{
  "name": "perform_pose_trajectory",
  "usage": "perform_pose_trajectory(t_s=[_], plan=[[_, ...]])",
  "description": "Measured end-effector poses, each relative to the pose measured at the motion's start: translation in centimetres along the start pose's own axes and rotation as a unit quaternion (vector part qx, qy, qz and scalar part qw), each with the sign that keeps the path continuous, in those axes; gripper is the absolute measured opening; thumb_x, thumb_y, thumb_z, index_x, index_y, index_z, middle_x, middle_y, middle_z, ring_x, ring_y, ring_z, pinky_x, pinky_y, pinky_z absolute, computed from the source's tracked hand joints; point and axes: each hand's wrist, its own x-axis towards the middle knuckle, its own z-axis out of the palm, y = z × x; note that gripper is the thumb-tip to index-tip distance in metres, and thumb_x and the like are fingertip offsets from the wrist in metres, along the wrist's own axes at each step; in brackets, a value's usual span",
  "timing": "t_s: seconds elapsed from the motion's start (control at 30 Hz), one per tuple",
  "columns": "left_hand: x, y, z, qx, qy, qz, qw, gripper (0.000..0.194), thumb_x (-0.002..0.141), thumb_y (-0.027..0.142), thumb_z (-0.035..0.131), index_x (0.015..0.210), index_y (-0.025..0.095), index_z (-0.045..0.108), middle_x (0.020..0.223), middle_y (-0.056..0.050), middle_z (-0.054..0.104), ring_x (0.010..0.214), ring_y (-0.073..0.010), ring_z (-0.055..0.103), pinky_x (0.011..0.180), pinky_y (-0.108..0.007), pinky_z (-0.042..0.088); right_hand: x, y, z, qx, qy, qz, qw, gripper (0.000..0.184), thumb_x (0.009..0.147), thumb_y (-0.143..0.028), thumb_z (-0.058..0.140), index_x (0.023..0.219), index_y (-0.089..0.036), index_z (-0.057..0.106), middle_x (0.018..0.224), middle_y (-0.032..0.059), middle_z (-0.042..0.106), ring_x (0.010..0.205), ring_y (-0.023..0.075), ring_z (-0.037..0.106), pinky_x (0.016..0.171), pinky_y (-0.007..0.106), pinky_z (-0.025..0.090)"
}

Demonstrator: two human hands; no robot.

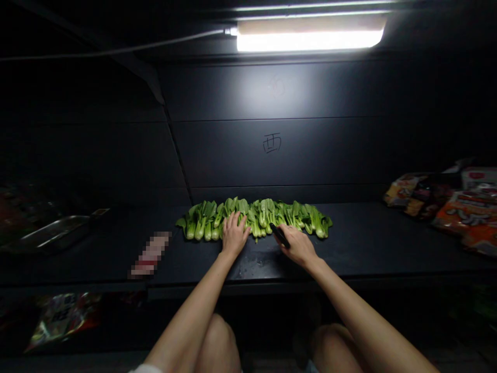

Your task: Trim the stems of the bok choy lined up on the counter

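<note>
Touching bok choy [254, 217] with left-hand fingers [236, 220].

A lit fluorescent tube [309, 40] with its white cable [116, 50] is fixed above a dark panelled wall [295, 93], which has the character 西 [272, 143] hand-drawn on it. On the dark counter [368, 248] lie a stainless steel tray [54, 233] at the left, a pixelated, unreadable packet [150, 255] nearer the middle, and colourful snack bags [462, 212] heaped at the right, while another printed bag [62, 321] sits on a lower shelf.
</note>
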Motion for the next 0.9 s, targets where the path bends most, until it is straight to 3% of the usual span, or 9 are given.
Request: perform_pose_trajectory(t_s=[0.17,0.33,0.4,0.5,0.63,0.73,0.9], plan=[[1.1,2.6,0.8,-0.012,-0.035,0.071,0.997,0.042,0.090,0.035,0.049,0.129,0.022,0.052,0.137,-0.011,0.052,0.132,-0.0270,0.041,0.113,-0.055,0.022,-0.6,1.1,-0.3,-0.002,-0.015,0.013,1.000,0.025,0.089,-0.025,0.048,0.111,-0.016,0.055,0.105,0.0103,0.066,0.102,0.0204,0.059,0.082,0.027,0.043],[2.5,4.3,1.9,0.002,-0.067,0.118,0.991,0.045,0.088,0.025,0.053,0.133,0.024,0.048,0.138,-0.012,0.050,0.127,-0.0255,0.045,0.110,-0.051,0.028,-1.0,2.7,-0.6,0.024,0.014,0.031,0.999,0.025,0.093,-0.032,0.043,0.110,-0.018,0.056,0.105,0.0090,0.067,0.097,0.0195,0.061,0.081,0.027,0.043],[2.9,4.5,2.2,0.017,-0.084,0.113,0.990,0.043,0.088,0.024,0.052,0.131,0.025,0.050,0.134,-0.012,0.053,0.122,-0.0251,0.050,0.107,-0.049,0.032,-1.2,3.1,-0.7,0.028,0.012,0.030,0.999,0.025,0.093,-0.033,0.043,0.110,-0.018,0.056,0.105,0.0087,0.067,0.096,0.0198,0.061,0.081,0.028,0.043],[3.1,4.2,2.3,0.037,-0.109,0.077,0.990,0.034,0.089,0.023,0.050,0.122,0.020,0.056,0.111,-0.012,0.063,0.105,-0.0236,0.058,0.097,-0.042,0.040,-1.4,3.6,-0.9,0.020,-0.003,0.025,0.999,0.026,0.092,-0.031,0.046,0.111,-0.018,0.056,0.106,0.0092,0.066,0.099,0.0206,0.060,0.082,0.028,0.043],[2.6,2.8,2.0,0.043,-0.092,0.052,0.993,0.020,0.088,0.022,0.048,0.101,0.014,0.062,0.094,-0.011,0.063,0.097,-0.0246,0.058,0.090,-0.039,0.043,-1.7,4.1,-1.0,0.015,-0.007,0.029,0.999,0.025,0.092,-0.030,0.046,0.111,-0.018,0.056,0.107,0.0096,0.066,0.100,0.0200,0.060,0.083,0.027,0.043],[1.9,2.1,1.8,0.030,-0.057,0.046,0.997,0.020,0.087,0.022,0.050,0.101,0.016,0.063,0.102,-0.012,0.062,0.103,-0.0253,0.056,0.093,-0.039,0.043,-1.8,4.4,-1.0,0.010,-0.002,0.037,0.999,0.025,0.092,-0.029,0.046,0.112,-0.018,0.055,0.106,0.0096,0.065,0.099,0.0195,0.060,0.082,0.027,0.043],[1.3,3.0,2.1,-0.009,-0.032,0.114,0.993,0.044,0.087,0.028,0.052,0.131,0.023,0.050,0.140,-0.012,0.048,0.134,-0.0272,0.038,0.111,-0.049,0.028,-2.0,4.6,-0.9,0.007,0.009,0.041,0.999,0.027,0.092,-0.030,0.045,0.115,-0.019,0.054,0.107,0.0098,0.065,0.099,0.0200,0.060,0.082,0.028,0.043]])
